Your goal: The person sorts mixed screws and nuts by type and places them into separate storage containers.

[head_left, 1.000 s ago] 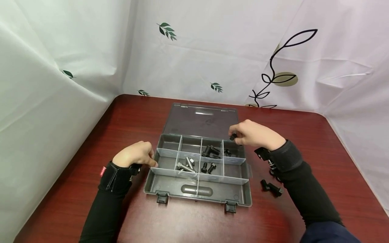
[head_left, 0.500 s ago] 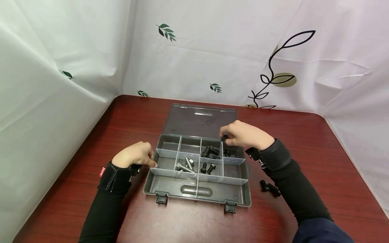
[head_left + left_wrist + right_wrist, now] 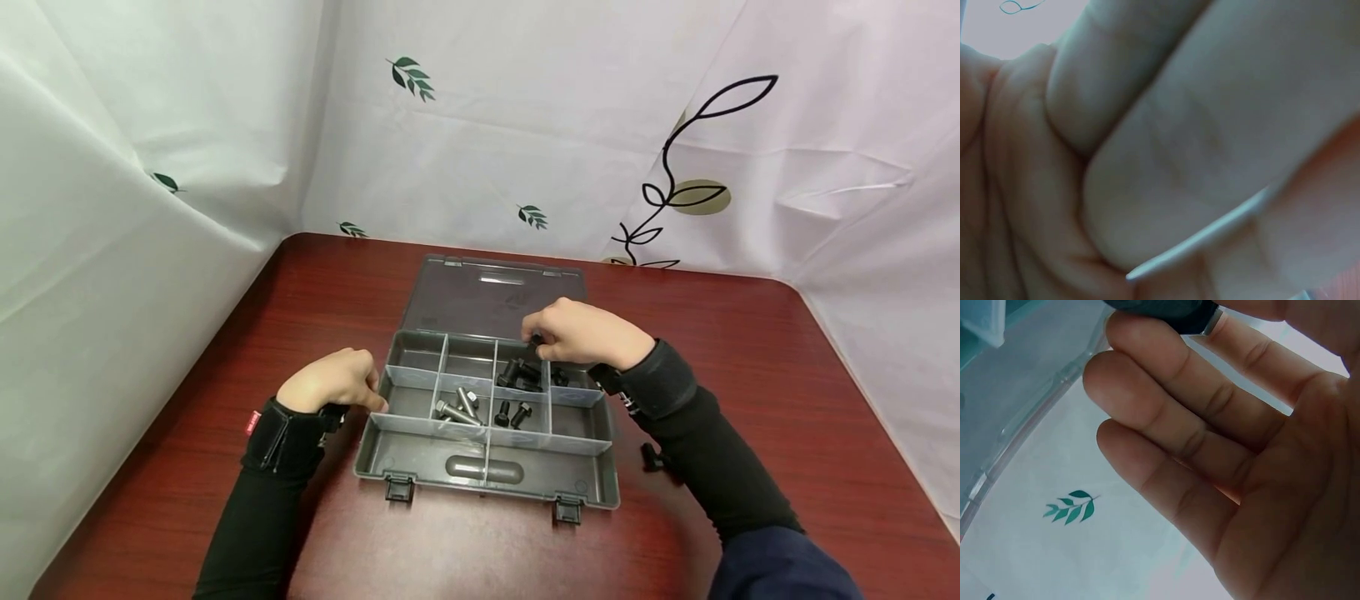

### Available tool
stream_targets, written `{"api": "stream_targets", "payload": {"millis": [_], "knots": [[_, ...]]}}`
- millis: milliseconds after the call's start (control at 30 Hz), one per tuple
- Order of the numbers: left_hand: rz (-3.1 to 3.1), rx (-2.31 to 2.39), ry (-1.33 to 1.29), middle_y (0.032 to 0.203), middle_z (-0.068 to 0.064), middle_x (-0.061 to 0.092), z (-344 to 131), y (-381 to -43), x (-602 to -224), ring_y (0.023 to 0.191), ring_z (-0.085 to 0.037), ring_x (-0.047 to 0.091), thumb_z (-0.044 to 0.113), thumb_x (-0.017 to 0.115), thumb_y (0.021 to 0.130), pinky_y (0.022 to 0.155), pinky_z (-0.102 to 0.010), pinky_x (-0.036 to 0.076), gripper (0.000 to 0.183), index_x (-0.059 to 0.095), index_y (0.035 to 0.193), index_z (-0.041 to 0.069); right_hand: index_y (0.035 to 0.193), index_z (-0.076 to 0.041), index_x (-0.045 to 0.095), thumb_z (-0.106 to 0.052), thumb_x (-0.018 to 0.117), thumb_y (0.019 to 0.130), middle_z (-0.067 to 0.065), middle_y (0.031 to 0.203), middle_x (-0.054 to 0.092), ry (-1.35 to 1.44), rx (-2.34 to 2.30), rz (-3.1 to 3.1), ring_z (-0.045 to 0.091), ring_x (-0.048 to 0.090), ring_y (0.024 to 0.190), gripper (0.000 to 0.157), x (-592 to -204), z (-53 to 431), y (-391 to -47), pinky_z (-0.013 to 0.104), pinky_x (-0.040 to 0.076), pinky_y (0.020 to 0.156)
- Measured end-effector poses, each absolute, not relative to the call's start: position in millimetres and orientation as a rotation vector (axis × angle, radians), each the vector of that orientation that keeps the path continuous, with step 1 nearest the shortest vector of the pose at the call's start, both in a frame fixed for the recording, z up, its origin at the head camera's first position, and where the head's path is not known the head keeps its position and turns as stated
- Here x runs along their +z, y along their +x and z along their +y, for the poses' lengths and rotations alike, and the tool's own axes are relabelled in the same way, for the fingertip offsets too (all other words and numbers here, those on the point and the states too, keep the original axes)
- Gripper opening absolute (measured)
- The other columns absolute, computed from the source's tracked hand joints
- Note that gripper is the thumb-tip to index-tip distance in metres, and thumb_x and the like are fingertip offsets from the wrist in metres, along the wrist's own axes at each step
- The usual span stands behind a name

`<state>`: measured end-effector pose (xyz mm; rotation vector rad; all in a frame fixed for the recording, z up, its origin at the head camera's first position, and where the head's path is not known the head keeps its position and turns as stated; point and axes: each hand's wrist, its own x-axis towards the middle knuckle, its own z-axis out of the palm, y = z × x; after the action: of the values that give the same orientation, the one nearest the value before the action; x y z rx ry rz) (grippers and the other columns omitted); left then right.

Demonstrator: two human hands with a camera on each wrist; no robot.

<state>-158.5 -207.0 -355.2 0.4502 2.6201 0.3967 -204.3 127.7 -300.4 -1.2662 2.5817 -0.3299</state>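
My right hand [image 3: 581, 333] pinches a black bolt [image 3: 536, 340] over the back row of a grey compartment box [image 3: 420, 460], above a compartment with several black bolts [image 3: 519, 375]. In the right wrist view the dark bolt [image 3: 1172, 314] lies between thumb and fingers, partly cut off by the frame. My left hand [image 3: 330, 383] grips the box's left wall; its curled fingers and a thin pale edge [image 3: 1200, 240] fill the left wrist view. Silver bolts [image 3: 459, 410] lie in a middle-row compartment, with two short black bolts [image 3: 513, 413] in the one beside it.
The box's lid [image 3: 495, 296] lies open flat behind it. Black bolts [image 3: 651, 457] rest on the red-brown table [image 3: 757, 375] at the right, partly hidden by the right sleeve. Two latches [image 3: 567, 510] stick out in front. White cloth hangs around the table.
The right hand has moved left with its black bolt, from above the rear right compartment to the one beside it. The left hand keeps its place on the box.
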Motion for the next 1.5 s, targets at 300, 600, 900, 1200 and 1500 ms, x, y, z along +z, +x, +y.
{"api": "stream_targets", "payload": {"millis": [300,600,900,1200,1500], "knots": [[2.622,0.383,0.464,0.054,0.008,0.037,-205.0,-159.6,-354.1,0.055,-0.012,0.038,0.031,0.073,0.073,0.055,-0.028,0.033,0.032,0.050,0.055,0.018,0.102,-0.010,0.062,-0.009,0.057,0.084,-0.005,0.062,0.047,-1.287,-0.307,2.563,0.009,0.043,0.056,0.019,-303.7,119.5,-204.4,0.028,0.041,0.062],[2.632,0.375,0.477,0.054,0.009,0.038,-203.8,-159.6,-354.4,0.056,-0.012,0.039,0.033,0.073,0.072,0.054,-0.028,0.034,0.031,0.052,0.055,0.018,0.126,-0.012,0.056,-0.023,0.064,0.085,0.007,0.108,0.064,-1.230,-0.339,2.616,0.020,0.060,0.095,0.043,-298.1,122.0,-202.2,0.035,0.046,0.079],[2.631,0.370,0.472,0.054,0.009,0.040,-204.1,-158.6,-353.9,0.057,-0.012,0.041,0.033,0.073,0.071,0.055,-0.028,0.035,0.030,0.055,0.055,0.017,0.132,-0.012,0.051,-0.024,0.066,0.084,0.013,0.130,0.053,-1.231,-0.327,2.640,0.029,0.051,0.117,0.052,-294.7,126.2,-201.0,0.042,0.041,0.091],[2.624,0.386,0.465,0.054,0.009,0.035,-204.6,-158.2,-354.1,0.056,-0.011,0.037,0.032,0.073,0.072,0.054,-0.027,0.032,0.033,0.050,0.053,0.019,0.132,-0.010,0.051,-0.020,0.068,0.082,0.013,0.127,0.055,-1.203,-0.375,2.653,0.028,0.053,0.114,0.053,-294.8,137.4,-201.9,0.041,0.042,0.090],[2.617,0.405,0.455,0.053,0.009,0.033,-206.1,-157.3,-353.3,0.055,-0.011,0.035,0.032,0.072,0.073,0.054,-0.027,0.030,0.034,0.049,0.053,0.018,0.130,-0.009,0.053,-0.019,0.068,0.081,0.013,0.123,0.057,-1.142,-0.348,2.675,0.030,0.054,0.111,0.052,-300.4,154.6,-202.0,0.042,0.043,0.089]]}}
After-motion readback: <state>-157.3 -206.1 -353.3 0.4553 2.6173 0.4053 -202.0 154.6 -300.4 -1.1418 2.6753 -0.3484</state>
